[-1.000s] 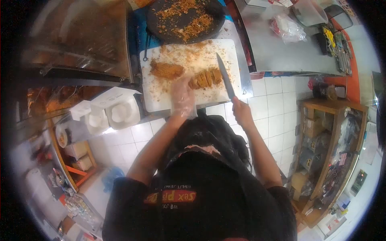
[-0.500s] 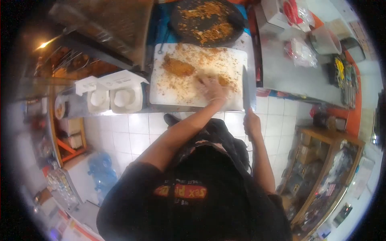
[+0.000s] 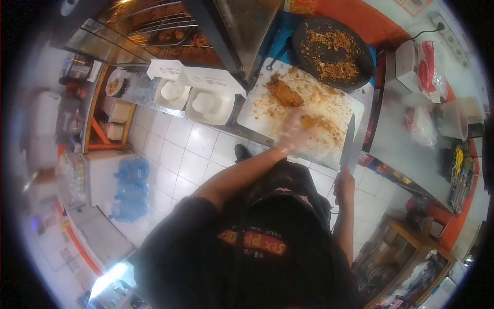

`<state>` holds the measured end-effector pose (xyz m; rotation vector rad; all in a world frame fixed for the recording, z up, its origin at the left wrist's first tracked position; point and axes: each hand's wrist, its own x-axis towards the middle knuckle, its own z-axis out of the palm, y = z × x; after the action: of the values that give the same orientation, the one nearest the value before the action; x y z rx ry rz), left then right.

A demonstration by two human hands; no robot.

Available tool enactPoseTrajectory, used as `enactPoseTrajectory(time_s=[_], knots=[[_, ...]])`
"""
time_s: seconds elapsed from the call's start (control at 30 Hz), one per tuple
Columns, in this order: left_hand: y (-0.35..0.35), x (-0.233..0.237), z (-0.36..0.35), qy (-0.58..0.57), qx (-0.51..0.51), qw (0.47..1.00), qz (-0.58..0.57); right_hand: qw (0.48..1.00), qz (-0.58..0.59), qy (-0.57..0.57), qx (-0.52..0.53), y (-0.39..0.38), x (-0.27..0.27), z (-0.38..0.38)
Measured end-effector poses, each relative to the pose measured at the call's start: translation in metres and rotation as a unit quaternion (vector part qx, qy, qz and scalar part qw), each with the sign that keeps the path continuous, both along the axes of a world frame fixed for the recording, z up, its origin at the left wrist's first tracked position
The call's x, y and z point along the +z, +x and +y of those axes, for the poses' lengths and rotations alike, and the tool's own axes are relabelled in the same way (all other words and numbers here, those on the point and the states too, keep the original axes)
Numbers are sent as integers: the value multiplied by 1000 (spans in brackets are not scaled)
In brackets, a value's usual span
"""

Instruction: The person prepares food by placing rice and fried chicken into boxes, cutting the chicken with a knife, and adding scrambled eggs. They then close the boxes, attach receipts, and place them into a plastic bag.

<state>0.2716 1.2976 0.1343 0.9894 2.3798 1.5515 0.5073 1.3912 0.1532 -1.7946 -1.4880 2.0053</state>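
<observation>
In the head view, your left hand (image 3: 296,131) has moved nearer the fried piece (image 3: 285,93) on the board (image 3: 251,114); its fingers blur, opening and hold unclear. Your right hand (image 3: 344,186) closes around the knife (image 3: 348,144).

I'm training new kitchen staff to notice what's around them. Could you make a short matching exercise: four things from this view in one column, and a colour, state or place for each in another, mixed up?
Things
1. Knife
2. Boxes
3. Big dish
4. Jugs

Colour, state or place
A. Round and dark, beside the board
B. Blue
C. In the right hand
D. White and open

Right pairs: 1-C, 2-D, 3-A, 4-B
</observation>
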Motion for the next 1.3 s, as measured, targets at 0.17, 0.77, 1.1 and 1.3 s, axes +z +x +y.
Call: enactPoseTrajectory(time_s=[0.17, 0.77, 1.1, 1.3], knots=[[-76, 24, -113, 87, 212, 957, -176, 999, -18, 25, -22, -11, 9, 0], [-83, 36, -48, -257, -111, 937, 209, 998, 11, 29, -49, -28, 17, -27], [-47, 18, -27, -410, -138, 898, 85, 998, 13, 18, 57, -62, -3, -35], [-73, -17, -53, -295, -141, 932, 158, 954, -25, 241, 175, -130, -11, -46]])
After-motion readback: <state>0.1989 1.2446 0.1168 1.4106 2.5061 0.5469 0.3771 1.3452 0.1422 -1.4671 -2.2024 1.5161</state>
